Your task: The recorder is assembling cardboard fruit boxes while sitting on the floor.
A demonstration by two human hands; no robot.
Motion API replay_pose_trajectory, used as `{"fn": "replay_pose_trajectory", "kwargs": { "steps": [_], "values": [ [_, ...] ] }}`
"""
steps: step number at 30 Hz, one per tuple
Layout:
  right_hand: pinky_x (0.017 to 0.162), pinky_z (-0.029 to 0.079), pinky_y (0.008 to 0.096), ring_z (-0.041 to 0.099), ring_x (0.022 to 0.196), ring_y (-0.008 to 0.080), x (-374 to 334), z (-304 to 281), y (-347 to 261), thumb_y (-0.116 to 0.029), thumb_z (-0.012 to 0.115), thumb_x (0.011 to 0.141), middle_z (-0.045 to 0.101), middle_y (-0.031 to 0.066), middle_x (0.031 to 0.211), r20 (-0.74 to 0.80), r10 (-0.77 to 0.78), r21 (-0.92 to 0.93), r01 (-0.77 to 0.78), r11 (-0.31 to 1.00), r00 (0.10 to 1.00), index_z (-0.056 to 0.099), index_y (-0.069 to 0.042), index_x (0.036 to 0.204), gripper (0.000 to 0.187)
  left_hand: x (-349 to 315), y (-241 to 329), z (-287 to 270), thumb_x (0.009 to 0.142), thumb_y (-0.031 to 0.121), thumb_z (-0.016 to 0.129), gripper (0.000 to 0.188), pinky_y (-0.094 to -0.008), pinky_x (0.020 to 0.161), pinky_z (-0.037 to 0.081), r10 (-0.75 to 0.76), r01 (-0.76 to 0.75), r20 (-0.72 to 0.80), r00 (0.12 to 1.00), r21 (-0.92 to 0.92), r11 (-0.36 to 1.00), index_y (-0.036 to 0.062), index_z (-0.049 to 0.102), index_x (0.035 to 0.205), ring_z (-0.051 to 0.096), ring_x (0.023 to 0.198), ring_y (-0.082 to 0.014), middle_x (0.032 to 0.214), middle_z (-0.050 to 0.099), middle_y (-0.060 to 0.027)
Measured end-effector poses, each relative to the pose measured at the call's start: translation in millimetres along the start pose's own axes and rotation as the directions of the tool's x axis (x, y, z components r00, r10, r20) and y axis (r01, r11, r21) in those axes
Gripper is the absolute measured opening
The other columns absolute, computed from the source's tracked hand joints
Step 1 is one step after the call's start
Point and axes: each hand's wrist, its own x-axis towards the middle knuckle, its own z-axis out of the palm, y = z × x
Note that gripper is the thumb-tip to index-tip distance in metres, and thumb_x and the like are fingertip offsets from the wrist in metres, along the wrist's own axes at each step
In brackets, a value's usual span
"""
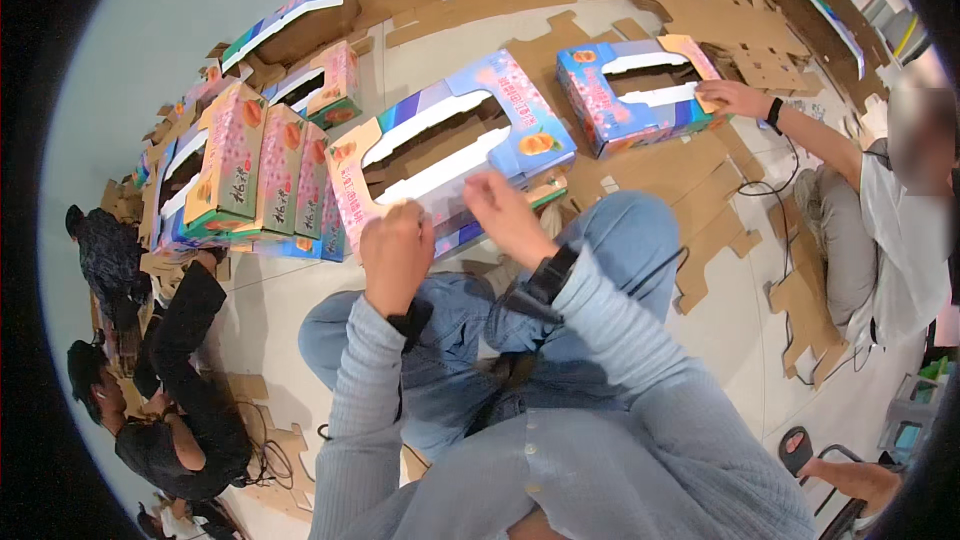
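Note:
A large printed cardboard carton (540, 135) stands upright on the floor in front of my crossed legs. It is pink, blue and orange, with fruit and blossom pictures and a wide opening on top edged by white flaps. My left hand (397, 252) is closed at the carton's near left side, knuckles up. At the near edge, right of the middle, my right hand (508, 218) has its fingers curled in, close to the white flap. Both hands overlap the carton's near side, and I cannot make out what lies inside their fingers.
A similar carton (590, 105) stands at the right, with another person's hand (735, 98) on it. More cartons (240, 165) cluster at the left, near people in dark clothing. Flattened brown cardboard (640, 180) covers parts of the floor. A black cable (785, 210) lies at the right.

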Motion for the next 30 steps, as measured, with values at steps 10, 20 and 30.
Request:
{"fn": "replay_pose_trajectory", "kwargs": {
  "steps": [10,20,30],
  "values": [
    [0.1,0.037,0.0358,0.049,0.119,0.0323,16,37,84,-0.051,0.056,0.089,0.049,0.0277,0.127,-0.424,0.586,0.613,-0.258,0.747,0.69,0.032,0.01,0.137,0.082,99,24,57,0.079,0.043,0.064,0.062,-0.041,0.095,0.042,0.177,-0.173,0.054,0.983,-0.067,0.983,-0.0007,0.054,0.121,0.055,0.112,-0.038,0.115,0.059,-0.0232],
    [0.098,0.037,0.039,0.044,0.117,0.0319,18,37,103,-0.051,0.071,0.079,0.044,0.0236,0.125,-0.417,0.641,0.589,-0.345,0.73,0.645,0.036,0.008,0.13,0.085,160,3,98,0.069,0.053,0.075,0.093,-0.0379,0.097,0.041,0.311,-0.012,0.454,0.835,-0.55,0.835,-0.0061,0.039,0.131,0.053,0.114,-0.0341,0.122,0.054,-0.0259],
    [0.079,0.043,0.0254,0.053,0.091,0.0116,15,37,87,-0.032,0.063,0.091,0.056,0.0046,0.102,-0.365,0.568,0.703,-0.182,0.688,0.737,0.045,0.001,0.122,0.049,201,1,82,0.07,0.043,0.078,0.074,-0.0301,0.096,0.039,0.45,0.135,0.741,0.498,-0.579,0.804,-0.0022,0.053,0.123,0.055,0.108,-0.0246,0.115,0.061,-0.0171]
  ]
}}
